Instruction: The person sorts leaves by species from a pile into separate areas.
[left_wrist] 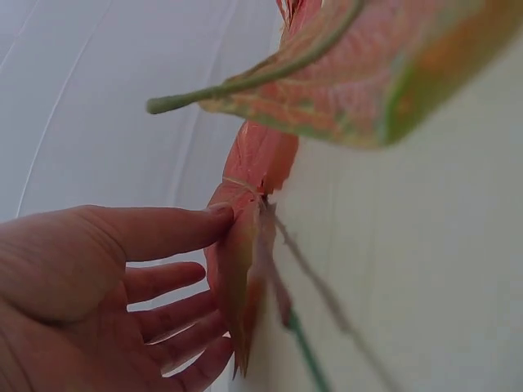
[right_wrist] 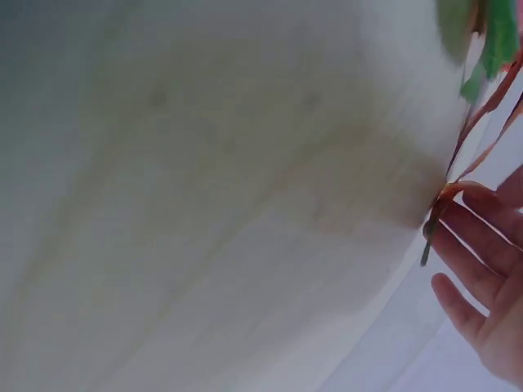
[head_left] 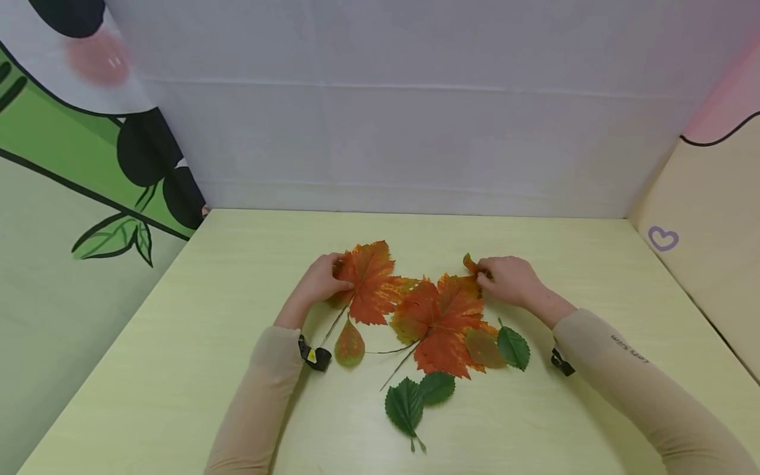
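My left hand (head_left: 322,280) holds the left edge of an orange maple leaf (head_left: 373,284). In the left wrist view the thumb of the left hand (left_wrist: 90,286) lies on that leaf (left_wrist: 241,237), and the other fingers reach to its edge. My right hand (head_left: 509,278) pinches a small orange-brown leaf (head_left: 470,264) beside the upper right of a second maple leaf (head_left: 436,323). Seen from the right wrist, the fingers of the right hand (right_wrist: 490,261) meet near a thin stem (right_wrist: 426,245); most of the leaf there is out of frame.
A small reddish-green leaf (head_left: 349,344) lies below the left maple leaf. Two green leaves (head_left: 405,406) overlap near the front, and another green leaf (head_left: 513,348) touches a brownish leaf (head_left: 483,348) at right. White cloth (head_left: 415,145) stands behind the pale tabletop (head_left: 148,369).
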Available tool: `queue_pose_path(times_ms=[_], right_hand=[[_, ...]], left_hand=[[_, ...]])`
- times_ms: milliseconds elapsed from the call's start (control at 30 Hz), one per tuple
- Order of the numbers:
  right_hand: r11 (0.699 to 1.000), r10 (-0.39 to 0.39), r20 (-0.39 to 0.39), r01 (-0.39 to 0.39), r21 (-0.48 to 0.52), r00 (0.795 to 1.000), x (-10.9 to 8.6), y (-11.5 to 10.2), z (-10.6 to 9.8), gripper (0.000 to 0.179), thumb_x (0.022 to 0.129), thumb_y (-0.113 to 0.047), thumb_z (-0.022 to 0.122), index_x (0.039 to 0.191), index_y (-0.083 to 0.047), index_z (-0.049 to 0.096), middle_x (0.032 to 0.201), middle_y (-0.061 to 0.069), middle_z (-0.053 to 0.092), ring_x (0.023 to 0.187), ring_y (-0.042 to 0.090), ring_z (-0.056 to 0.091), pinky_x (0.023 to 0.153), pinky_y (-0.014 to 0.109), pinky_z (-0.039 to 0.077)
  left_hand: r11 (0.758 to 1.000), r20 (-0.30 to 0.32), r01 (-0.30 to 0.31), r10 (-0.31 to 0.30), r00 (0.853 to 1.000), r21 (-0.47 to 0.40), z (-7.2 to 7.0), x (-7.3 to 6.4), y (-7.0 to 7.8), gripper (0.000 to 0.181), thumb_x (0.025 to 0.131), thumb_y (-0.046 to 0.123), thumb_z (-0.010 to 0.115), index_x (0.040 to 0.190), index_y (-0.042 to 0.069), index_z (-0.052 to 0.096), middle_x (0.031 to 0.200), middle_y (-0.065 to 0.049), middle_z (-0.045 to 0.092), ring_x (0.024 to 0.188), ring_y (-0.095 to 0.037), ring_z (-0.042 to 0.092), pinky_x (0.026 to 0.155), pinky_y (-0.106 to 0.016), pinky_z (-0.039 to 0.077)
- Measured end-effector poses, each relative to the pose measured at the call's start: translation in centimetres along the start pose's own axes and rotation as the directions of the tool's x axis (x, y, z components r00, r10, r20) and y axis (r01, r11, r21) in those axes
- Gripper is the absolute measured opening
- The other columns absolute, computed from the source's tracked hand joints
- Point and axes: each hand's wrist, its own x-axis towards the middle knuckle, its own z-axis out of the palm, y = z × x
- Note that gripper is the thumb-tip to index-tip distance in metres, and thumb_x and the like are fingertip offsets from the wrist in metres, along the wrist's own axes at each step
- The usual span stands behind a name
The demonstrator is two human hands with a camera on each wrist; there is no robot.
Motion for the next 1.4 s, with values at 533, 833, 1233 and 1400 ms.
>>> queue_pose_path(times_ms=[533, 833, 1233, 1400], right_hand=[[0.959, 0.234, -0.038, -0.224, 0.171, 0.972, 0.2, 3.6, -1.7, 0.028, 0.090, -0.019, 0.045, 0.105, -0.003, 0.063, 0.088, 0.014, 0.066, 0.053, 0.017, 0.046, 0.045, 0.027, 0.036], [0.936, 0.301, -0.052, -0.285, 0.205, 0.952, 0.4, 6.4, -2.3, 0.030, 0.094, -0.017, 0.044, 0.112, 0.001, 0.058, 0.098, 0.022, 0.063, 0.057, 0.022, 0.047, 0.046, 0.029, 0.035], [0.883, 0.429, -0.046, -0.409, 0.229, 0.902, 0.9, 10.5, -3.0, 0.031, 0.095, -0.016, 0.041, 0.117, 0.002, 0.053, 0.115, 0.026, 0.056, 0.085, 0.037, 0.054, 0.061, 0.040, 0.043], [0.860, 0.470, -0.041, -0.447, 0.248, 0.882, 0.7, 11.8, -3.4, 0.032, 0.095, -0.015, 0.039, 0.117, 0.003, 0.053, 0.114, 0.027, 0.054, 0.085, 0.037, 0.052, 0.063, 0.041, 0.042]], left_hand=[[0.992, -0.008, 0.037, -0.036, 0.999, 0.118, 0.2, 0.0, -0.6, 0.067, 0.082, 0.022, 0.066, 0.138, 0.000, 0.035, 0.136, -0.024, 0.039, 0.124, -0.044, 0.030, 0.102, -0.051, 0.029], [0.991, -0.001, 0.036, -0.036, 0.999, 0.126, 0.4, 0.0, -0.6, 0.066, 0.083, 0.023, 0.065, 0.138, 0.000, 0.036, 0.136, -0.023, 0.039, 0.124, -0.043, 0.030, 0.101, -0.050, 0.031], [0.992, -0.005, 0.028, -0.028, 1.000, 0.127, 0.3, -0.1, -0.3, 0.063, 0.083, 0.022, 0.065, 0.136, 0.000, 0.039, 0.135, -0.022, 0.041, 0.124, -0.043, 0.030, 0.102, -0.051, 0.030], [0.991, -0.002, 0.029, -0.029, 1.000, 0.129, 0.2, -0.1, -0.2, 0.063, 0.083, 0.022, 0.065, 0.136, 0.000, 0.039, 0.136, -0.022, 0.040, 0.124, -0.043, 0.030, 0.102, -0.050, 0.030]])
